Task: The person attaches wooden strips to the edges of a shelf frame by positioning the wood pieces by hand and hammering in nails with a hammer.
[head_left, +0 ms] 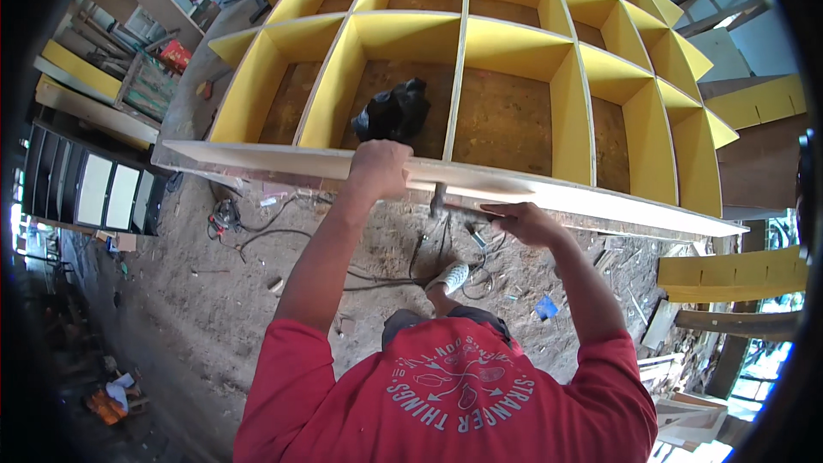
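Observation:
A long pale wooden board runs along the near side of a large yellow grid of slotted panels. My left hand is closed over the board's top edge, left of the middle; its fingertips are partly hidden. In my right hand is a hammer, gripped by the handle. The hammer's head points left, close to the near face of the board; I cannot tell whether it touches. Just beyond my left hand, a crumpled black plastic bag lies inside one grid compartment.
The grid rests on a brown wooden surface. Cables and a power tool lie on the dirt floor, with a blue scrap to the right. A dark shelf unit stands left; slotted yellow panels are at right.

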Demonstrator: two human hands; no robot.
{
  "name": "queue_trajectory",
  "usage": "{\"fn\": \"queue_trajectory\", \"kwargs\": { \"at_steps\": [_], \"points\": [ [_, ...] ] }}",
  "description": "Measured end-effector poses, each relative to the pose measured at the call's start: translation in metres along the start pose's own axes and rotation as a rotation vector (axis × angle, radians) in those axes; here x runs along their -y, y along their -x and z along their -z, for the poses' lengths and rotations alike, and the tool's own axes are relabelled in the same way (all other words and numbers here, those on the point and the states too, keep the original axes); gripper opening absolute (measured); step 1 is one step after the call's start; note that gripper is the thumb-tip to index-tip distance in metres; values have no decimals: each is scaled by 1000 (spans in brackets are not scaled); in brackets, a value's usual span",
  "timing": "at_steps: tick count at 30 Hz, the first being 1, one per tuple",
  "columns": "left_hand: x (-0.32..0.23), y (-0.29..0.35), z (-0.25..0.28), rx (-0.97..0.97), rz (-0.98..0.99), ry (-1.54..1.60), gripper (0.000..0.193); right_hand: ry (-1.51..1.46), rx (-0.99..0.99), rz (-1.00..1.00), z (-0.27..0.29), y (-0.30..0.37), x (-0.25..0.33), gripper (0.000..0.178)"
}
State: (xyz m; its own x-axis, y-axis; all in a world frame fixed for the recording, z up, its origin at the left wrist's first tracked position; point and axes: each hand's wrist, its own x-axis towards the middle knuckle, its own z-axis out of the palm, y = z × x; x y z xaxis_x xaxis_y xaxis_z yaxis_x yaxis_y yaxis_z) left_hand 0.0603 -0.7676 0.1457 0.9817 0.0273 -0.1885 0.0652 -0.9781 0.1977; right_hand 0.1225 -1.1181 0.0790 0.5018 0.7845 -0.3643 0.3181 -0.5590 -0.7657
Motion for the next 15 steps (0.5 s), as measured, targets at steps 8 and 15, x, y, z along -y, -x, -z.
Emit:
{"fn": "queue_trajectory", "kwargs": {
  "at_steps": [8,15],
  "points": [
    [61,-49,-4,231,-12,534,32,-250,-180,-209,-50,70,-11,47],
    [106,-152,-32,187,-56,71,34,-308,-336,-323,-80,117,-36,46]
  ]
}}
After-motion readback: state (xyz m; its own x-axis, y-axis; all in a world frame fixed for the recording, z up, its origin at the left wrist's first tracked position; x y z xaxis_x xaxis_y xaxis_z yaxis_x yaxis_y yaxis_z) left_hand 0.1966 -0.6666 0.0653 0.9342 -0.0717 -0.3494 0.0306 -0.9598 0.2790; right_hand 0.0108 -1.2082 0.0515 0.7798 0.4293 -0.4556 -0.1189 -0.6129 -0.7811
